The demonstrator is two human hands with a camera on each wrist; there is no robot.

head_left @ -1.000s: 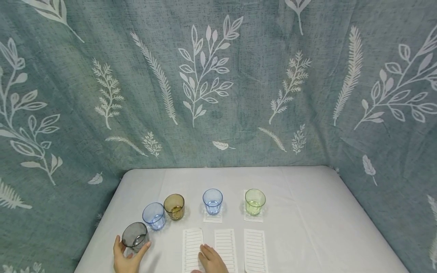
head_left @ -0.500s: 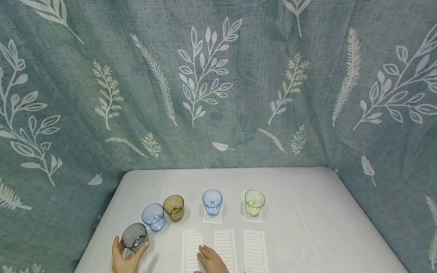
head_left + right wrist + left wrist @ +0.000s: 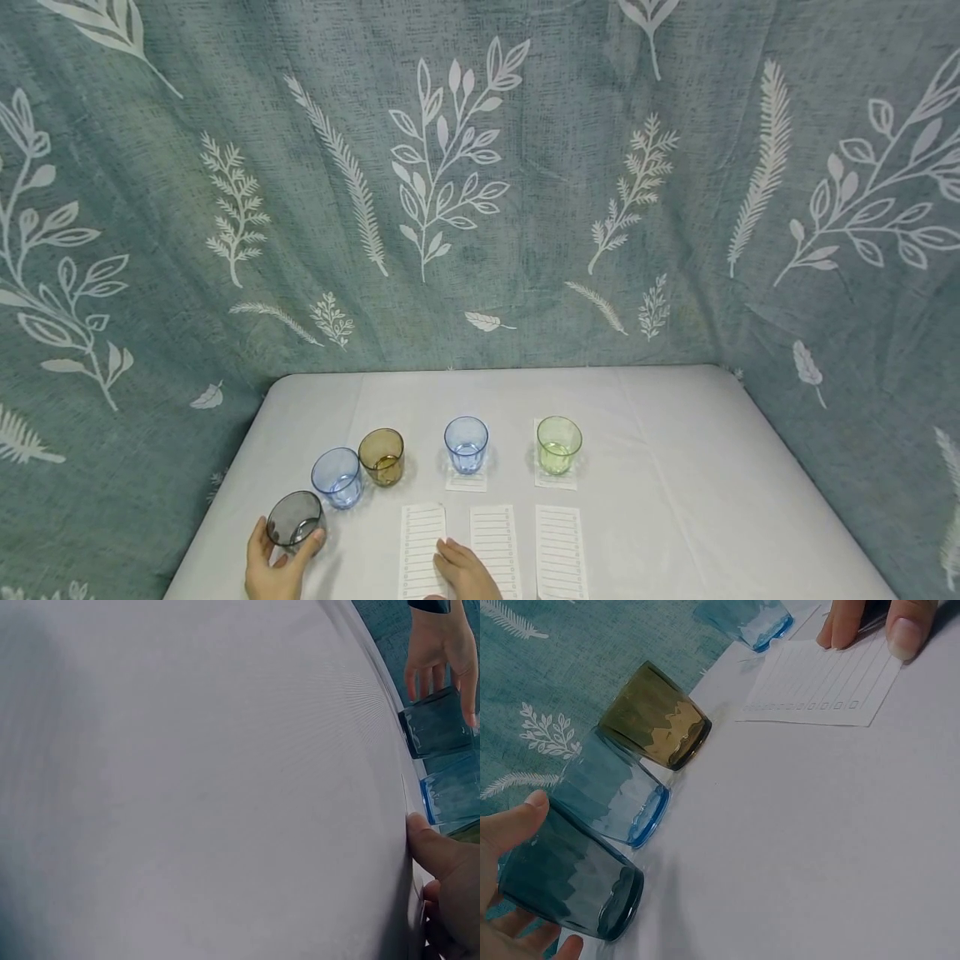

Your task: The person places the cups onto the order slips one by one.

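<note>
At the table's left, a smoky grey glass tumbler stands upright in the grasp of my left hand. My thumb lies against its near right side, with the other fingers round its left. In the left wrist view the grey tumbler sits between thumb and fingers. Just beyond it are a blue tumbler and an amber-brown one. My right hand rests over a lined paper strip with small checkboxes, its fingertips touching the paper's right edge.
Two more lined strips, a middle one and a right one, lie alongside. Farther back, another blue tumbler and a green tumbler each stand over a paper slip. A leaf-patterned curtain surrounds the white-covered table.
My left thumb has moved inward against the grey tumbler's side. The tumblers, the papers and my right hand look unchanged.
</note>
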